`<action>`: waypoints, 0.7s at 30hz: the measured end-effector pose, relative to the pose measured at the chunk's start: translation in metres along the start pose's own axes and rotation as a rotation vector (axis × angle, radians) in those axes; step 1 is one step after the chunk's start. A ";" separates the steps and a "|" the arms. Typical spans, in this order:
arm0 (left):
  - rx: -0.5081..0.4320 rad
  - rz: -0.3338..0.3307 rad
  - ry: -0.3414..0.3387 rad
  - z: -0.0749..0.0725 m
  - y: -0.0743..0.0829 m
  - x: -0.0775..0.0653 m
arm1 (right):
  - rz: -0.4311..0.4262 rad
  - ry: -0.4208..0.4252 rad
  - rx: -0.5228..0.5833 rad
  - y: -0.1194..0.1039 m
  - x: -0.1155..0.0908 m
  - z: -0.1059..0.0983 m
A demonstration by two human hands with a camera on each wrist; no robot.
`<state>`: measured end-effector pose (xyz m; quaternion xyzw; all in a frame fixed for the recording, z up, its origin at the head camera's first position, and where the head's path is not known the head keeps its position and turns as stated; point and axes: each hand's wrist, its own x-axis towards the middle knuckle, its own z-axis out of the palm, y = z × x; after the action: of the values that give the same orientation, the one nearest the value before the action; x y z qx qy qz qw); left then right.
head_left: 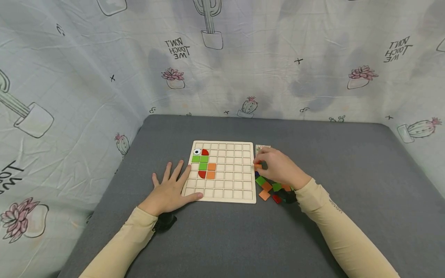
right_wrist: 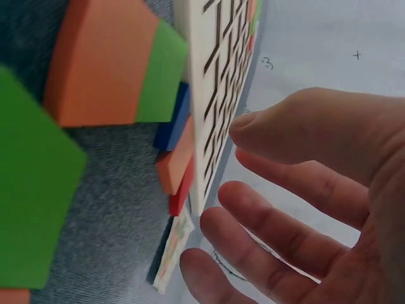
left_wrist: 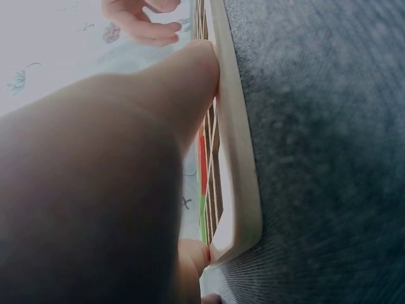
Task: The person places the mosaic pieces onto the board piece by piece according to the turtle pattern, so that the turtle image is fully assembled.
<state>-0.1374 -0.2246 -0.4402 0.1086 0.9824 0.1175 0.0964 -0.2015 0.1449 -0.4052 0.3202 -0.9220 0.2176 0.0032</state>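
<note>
A pale wooden grid board (head_left: pixel 233 173) lies on the grey table. Near its left side sit a round eye tile (head_left: pixel 197 151), red rounded tiles (head_left: pixel 205 152), green squares (head_left: pixel 204 158) and orange squares (head_left: pixel 211 166). My left hand (head_left: pixel 170 196) lies spread at the board's left edge, its thumb resting on the near corner. Over the board's right edge hovers my right hand (right_wrist: pixel 297 190), nothing between its thumb and loosely bent fingers. Just below it are loose tiles: an orange one (right_wrist: pixel 176 163), a blue one (right_wrist: pixel 172 123) and a red one (right_wrist: pixel 182 190).
More loose tiles, green (head_left: pixel 260 180), orange (head_left: pixel 264 195) and red (head_left: pixel 277 199), are heaped right of the board, partly hidden by the right wrist. A small printed card (head_left: pixel 263 147) lies beside the board's far right corner. A patterned cloth (head_left: pixel 271 69) hangs behind the table.
</note>
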 end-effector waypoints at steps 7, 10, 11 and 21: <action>-0.007 0.002 0.001 0.000 -0.001 0.000 | 0.013 -0.036 -0.023 0.006 0.000 0.004; -0.006 0.003 0.000 -0.001 0.000 0.000 | 0.017 -0.051 -0.029 0.008 0.000 0.005; -0.006 0.003 0.000 -0.001 0.000 0.000 | 0.017 -0.056 -0.030 0.009 0.000 0.005; 0.001 0.007 0.008 -0.001 0.000 0.001 | 0.002 -0.072 -0.030 0.009 0.000 0.004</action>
<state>-0.1381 -0.2248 -0.4396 0.1116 0.9825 0.1176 0.0922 -0.2067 0.1498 -0.4123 0.3268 -0.9250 0.1921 -0.0253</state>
